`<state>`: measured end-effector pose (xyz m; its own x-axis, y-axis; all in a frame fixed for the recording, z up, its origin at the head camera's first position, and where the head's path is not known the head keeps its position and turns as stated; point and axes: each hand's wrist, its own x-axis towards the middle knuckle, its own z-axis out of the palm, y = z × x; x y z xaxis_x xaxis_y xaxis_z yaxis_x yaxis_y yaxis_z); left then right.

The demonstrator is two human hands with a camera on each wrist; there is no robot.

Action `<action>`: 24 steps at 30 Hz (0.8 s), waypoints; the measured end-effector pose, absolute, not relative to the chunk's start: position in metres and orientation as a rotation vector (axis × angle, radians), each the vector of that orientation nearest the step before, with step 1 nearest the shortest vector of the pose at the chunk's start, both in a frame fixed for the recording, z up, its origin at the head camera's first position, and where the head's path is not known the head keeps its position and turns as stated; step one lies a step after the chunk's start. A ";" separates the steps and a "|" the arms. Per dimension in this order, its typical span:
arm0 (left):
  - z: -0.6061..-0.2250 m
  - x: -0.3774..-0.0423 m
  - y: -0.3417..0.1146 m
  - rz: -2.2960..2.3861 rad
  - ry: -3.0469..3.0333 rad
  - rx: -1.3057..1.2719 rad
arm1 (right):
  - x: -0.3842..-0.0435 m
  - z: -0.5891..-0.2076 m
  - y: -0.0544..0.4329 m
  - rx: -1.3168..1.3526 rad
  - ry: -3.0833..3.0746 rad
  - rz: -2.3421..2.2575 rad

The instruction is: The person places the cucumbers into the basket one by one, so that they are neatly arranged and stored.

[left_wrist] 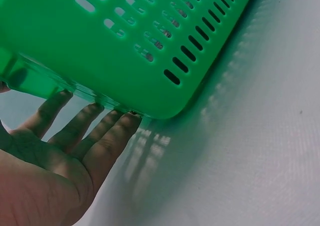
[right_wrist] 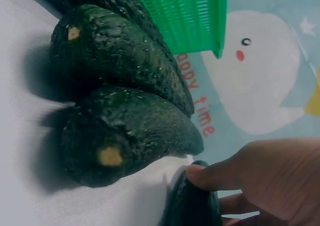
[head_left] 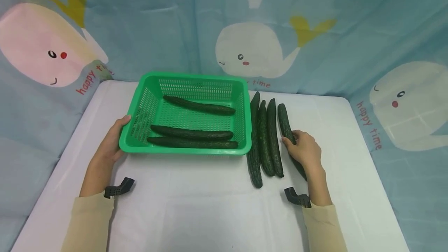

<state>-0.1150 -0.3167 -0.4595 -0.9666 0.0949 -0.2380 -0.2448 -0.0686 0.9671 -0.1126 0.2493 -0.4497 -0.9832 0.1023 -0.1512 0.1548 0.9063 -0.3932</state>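
A green plastic basket (head_left: 185, 150) stands on the white table with three dark green cucumbers inside, one cucumber (head_left: 199, 106) near the back and two along the front. At the basket's left side is my left hand (head_left: 113, 139); in the left wrist view its fairly straight fingers (left_wrist: 107, 141) touch the basket wall (left_wrist: 90, 60). My right hand (head_left: 303, 149) grips the middle of a cucumber (head_left: 285, 119) on the right, thumb on one side and fingers on the other. The right wrist view shows the thumb (right_wrist: 215, 175) pressed against this cucumber (right_wrist: 192, 206).
Three more cucumbers (head_left: 264, 139) lie side by side between the basket and my right hand, the leftmost close against the basket's right wall. Behind and beside the white table (head_left: 210, 205) hangs a blue curtain (head_left: 168, 30) printed with whales.
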 end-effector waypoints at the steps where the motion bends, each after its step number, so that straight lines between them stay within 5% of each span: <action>1: -0.460 -0.113 -0.317 2.134 1.970 -0.159 | -0.112 -0.451 0.249 0.195 2.946 -0.630; 24: -0.460 -0.115 -0.315 2.180 1.969 -0.217 | -0.116 -0.451 0.248 0.219 3.011 -0.677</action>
